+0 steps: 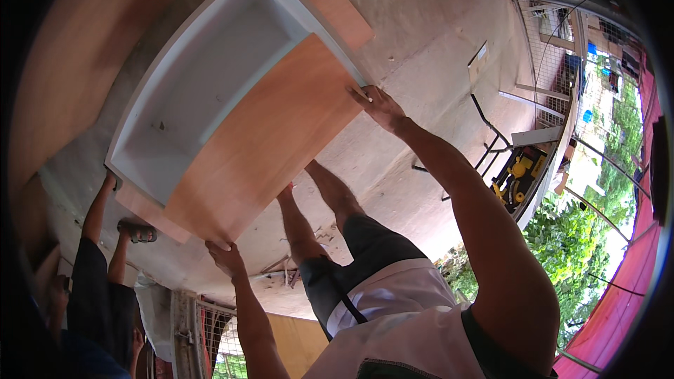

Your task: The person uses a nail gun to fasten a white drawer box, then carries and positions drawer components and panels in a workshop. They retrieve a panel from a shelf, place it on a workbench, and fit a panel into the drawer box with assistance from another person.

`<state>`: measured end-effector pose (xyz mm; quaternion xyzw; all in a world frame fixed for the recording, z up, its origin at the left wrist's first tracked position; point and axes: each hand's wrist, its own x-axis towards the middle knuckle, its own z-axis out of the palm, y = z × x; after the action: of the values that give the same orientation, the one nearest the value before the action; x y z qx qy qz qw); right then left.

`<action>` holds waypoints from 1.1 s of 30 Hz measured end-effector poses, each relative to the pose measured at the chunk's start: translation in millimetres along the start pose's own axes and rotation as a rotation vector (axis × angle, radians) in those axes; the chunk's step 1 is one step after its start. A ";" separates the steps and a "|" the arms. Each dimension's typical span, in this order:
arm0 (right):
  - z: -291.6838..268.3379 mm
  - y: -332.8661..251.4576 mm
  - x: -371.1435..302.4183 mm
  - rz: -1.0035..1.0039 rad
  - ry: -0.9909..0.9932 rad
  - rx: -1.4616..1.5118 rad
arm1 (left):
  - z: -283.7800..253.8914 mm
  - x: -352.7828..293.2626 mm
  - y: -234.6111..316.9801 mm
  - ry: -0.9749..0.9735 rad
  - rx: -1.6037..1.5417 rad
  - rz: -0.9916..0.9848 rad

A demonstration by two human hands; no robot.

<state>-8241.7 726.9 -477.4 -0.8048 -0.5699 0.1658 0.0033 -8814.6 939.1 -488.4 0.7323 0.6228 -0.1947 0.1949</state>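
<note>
A reddish-brown wooden panel (263,137) lies tilted across the near part of a shallow, open-topped box (144,88) with a pale grey inside. At the panel's near left corner, my left hand (226,258) grips the edge, thumb on top. My right hand (379,107) holds the near right corner, its fingers partly over the top face and close to the box's side wall. The undersides of both grips are hidden. Beyond the panel, the box's interior (203,70) is exposed.
Another brown board (330,3) sticks out past the box's far right side. A large wooden sheet (67,63) stands at far left. A co-worker's sandalled foot (140,231) is beside the box. At right are a black metal frame (495,142) and a case of yellow tools (519,175).
</note>
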 end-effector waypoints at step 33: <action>2.7 -5.6 -2.0 -0.054 0.131 -0.216 | -1.5 -2.2 -8.3 0.096 -0.220 0.065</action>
<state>-8248.2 726.5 -478.4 -0.7940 -0.6044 0.0504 -0.0417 -8823.1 939.2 -486.3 0.7348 0.6249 -0.0833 0.2503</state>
